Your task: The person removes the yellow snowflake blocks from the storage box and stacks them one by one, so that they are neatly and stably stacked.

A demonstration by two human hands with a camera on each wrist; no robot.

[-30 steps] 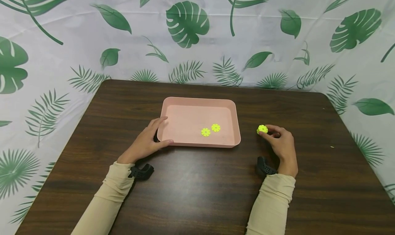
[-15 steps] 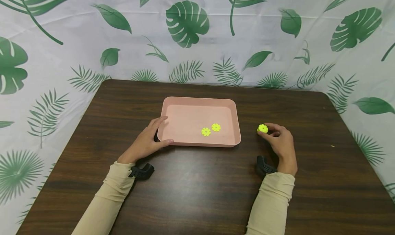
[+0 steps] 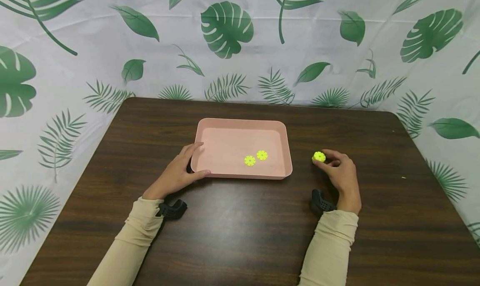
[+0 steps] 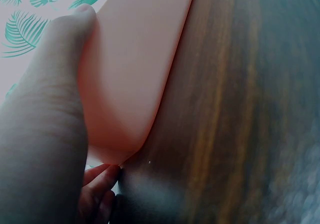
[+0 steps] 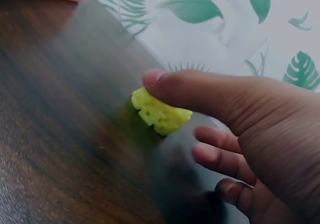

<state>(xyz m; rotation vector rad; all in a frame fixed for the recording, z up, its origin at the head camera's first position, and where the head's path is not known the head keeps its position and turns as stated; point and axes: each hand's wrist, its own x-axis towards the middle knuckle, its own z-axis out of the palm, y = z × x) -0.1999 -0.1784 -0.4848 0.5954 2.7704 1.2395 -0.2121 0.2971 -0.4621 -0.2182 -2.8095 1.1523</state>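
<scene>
A shallow pink tray (image 3: 221, 148) lies on the table, with two flat yellow notched discs, one disc (image 3: 249, 160) touching or nearly touching the other disc (image 3: 262, 155). My left hand (image 3: 176, 173) holds the tray's left end, fingers over the left rim and thumb at the front rim. The left wrist view shows the tray wall (image 4: 135, 58) between thumb and fingertips. To the right of the tray, my right hand (image 3: 341, 173) pinches a small stack of yellow notched discs (image 5: 159, 115) between thumb and fingers, on or just above the table. The thumb hides part of the stack.
The dark wood-grain table (image 3: 240, 236) runs under everything, with a leaf-print cloth (image 3: 157, 61) hanging behind it. A tiny pale speck (image 3: 403, 177) lies right of my right hand. Black wrist mounts (image 3: 173, 209) sit by both sleeves.
</scene>
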